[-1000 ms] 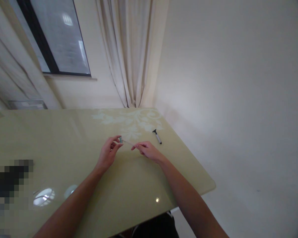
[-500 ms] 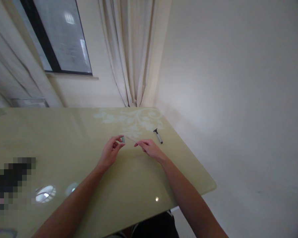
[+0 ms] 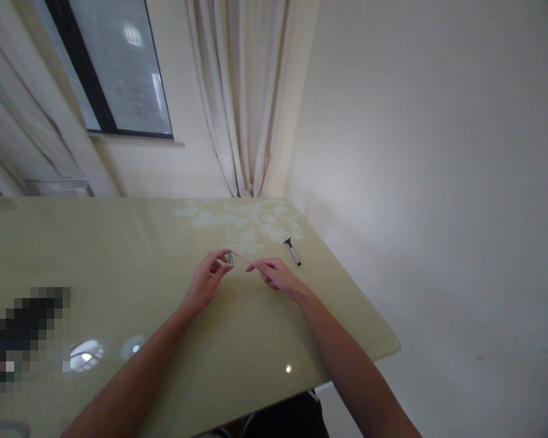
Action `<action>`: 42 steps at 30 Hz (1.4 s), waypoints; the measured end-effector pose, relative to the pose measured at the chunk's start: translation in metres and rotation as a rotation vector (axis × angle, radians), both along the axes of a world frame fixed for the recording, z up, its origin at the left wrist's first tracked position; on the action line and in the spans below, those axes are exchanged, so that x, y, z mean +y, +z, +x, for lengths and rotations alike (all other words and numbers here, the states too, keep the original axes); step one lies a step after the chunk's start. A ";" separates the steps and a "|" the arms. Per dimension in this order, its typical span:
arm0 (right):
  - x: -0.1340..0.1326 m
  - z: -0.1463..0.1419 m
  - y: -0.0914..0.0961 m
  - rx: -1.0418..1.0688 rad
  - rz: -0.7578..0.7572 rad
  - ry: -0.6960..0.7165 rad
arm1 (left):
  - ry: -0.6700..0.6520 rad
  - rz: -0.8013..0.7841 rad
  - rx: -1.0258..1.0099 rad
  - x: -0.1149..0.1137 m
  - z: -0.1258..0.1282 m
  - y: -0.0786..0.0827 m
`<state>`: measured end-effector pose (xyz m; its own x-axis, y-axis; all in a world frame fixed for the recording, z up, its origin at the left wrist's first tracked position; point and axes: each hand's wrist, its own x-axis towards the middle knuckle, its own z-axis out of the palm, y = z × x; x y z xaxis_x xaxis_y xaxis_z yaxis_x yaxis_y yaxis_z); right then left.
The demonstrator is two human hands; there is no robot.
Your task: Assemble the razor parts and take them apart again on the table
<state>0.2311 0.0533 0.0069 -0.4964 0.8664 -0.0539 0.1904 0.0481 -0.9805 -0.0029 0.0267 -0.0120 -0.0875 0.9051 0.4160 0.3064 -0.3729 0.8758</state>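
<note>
Over a glossy pale green table (image 3: pixel 119 255), my left hand (image 3: pixel 207 281) pinches a small teal-and-silver piece (image 3: pixel 230 257) between thumb and fingertips. My right hand (image 3: pixel 276 275) is closed in a pinch on the near end of a thin pale stick (image 3: pixel 243 258) that runs up-left to that small piece. Both hands hover just above the tabletop, a short gap apart, joined by the stick. I cannot tell whether the small piece is fixed on the stick's tip.
A small razor-like tool (image 3: pixel 293 251) with a black head and grey handle lies on the table to the right of my hands. Cream curtains (image 3: pixel 246 97) and a window (image 3: pixel 114 67) stand behind. The table's right edge (image 3: pixel 360 304) runs beside a white wall.
Both hands have drifted slightly to the right and closer together, keeping the same pinch grips. The view has shifted a little.
</note>
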 end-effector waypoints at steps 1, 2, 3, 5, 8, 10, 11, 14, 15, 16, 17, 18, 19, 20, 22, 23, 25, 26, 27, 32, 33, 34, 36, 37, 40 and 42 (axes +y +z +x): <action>0.000 0.000 0.000 0.002 -0.006 0.004 | -0.001 0.002 0.000 0.000 0.000 0.000; 0.000 0.000 -0.001 0.000 -0.002 -0.007 | -0.005 0.004 0.000 0.000 0.000 -0.001; 0.000 0.000 -0.001 -0.002 0.006 -0.026 | -0.010 0.005 0.000 0.000 0.000 -0.001; 0.000 0.000 -0.001 -0.004 -0.002 -0.032 | -0.019 0.007 -0.004 0.001 0.000 -0.002; 0.000 -0.001 -0.002 -0.028 -0.001 -0.014 | -0.024 0.011 -0.007 0.001 -0.001 -0.003; 0.000 -0.002 -0.002 -0.032 0.041 -0.050 | -0.028 0.009 -0.003 0.002 -0.001 -0.004; 0.000 -0.002 -0.002 -0.023 0.040 -0.049 | -0.030 0.008 -0.001 0.002 -0.001 -0.004; -0.001 -0.003 -0.002 -0.006 0.000 0.006 | -0.025 0.007 0.002 0.003 -0.002 -0.004; -0.001 -0.003 -0.002 -0.009 0.009 -0.002 | -0.024 0.008 0.005 0.003 -0.002 -0.004; -0.001 -0.003 -0.002 -0.013 0.026 -0.022 | -0.026 0.007 0.007 0.003 -0.003 -0.005; -0.001 -0.003 -0.002 -0.014 0.035 -0.036 | -0.026 0.006 0.008 0.003 -0.003 -0.005; -0.001 -0.003 -0.002 -0.013 0.031 -0.030 | -0.026 0.005 0.009 0.003 -0.003 -0.005; 0.000 -0.003 -0.002 -0.014 0.022 -0.011 | -0.026 0.004 0.008 0.003 -0.003 -0.005; 0.000 -0.004 -0.002 -0.020 0.020 0.006 | -0.025 0.003 0.007 0.003 -0.003 -0.005; 0.000 -0.004 -0.002 -0.034 0.055 -0.009 | -0.028 -0.001 0.005 0.002 -0.003 -0.004; -0.001 -0.005 -0.002 -0.035 0.071 -0.030 | -0.031 -0.002 0.003 0.002 -0.002 -0.004; -0.001 -0.005 -0.001 -0.033 0.051 -0.031 | -0.029 -0.004 -0.003 0.002 -0.002 -0.003; -0.001 -0.005 -0.001 -0.036 0.033 -0.018 | -0.024 -0.005 -0.004 0.001 -0.002 -0.003; -0.001 -0.005 0.000 -0.044 0.027 -0.015 | -0.018 -0.007 -0.003 0.001 -0.002 -0.003; -0.002 -0.004 0.002 -0.056 0.031 -0.010 | -0.006 -0.016 -0.002 0.002 -0.003 -0.003; -0.002 -0.003 0.003 -0.056 0.024 0.010 | -0.001 -0.015 -0.004 0.002 -0.003 -0.003; -0.002 -0.003 0.003 -0.059 0.030 0.013 | 0.002 -0.014 -0.005 0.003 -0.004 -0.004; -0.002 -0.004 0.003 -0.057 0.049 -0.007 | 0.007 -0.010 -0.008 0.004 -0.004 -0.005; -0.002 -0.004 0.002 -0.051 0.043 -0.001 | 0.009 -0.007 -0.009 0.004 -0.004 -0.005; -0.001 -0.004 0.000 -0.036 0.020 0.043 | 0.010 -0.007 -0.004 0.005 -0.005 -0.005; -0.001 -0.004 0.000 -0.040 0.047 0.016 | 0.003 -0.014 0.000 0.005 -0.006 -0.005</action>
<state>0.2276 0.0519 0.0073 -0.5087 0.8603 -0.0334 0.2279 0.0972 -0.9688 -0.0089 0.0313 -0.0167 -0.0898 0.9105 0.4037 0.3075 -0.3602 0.8807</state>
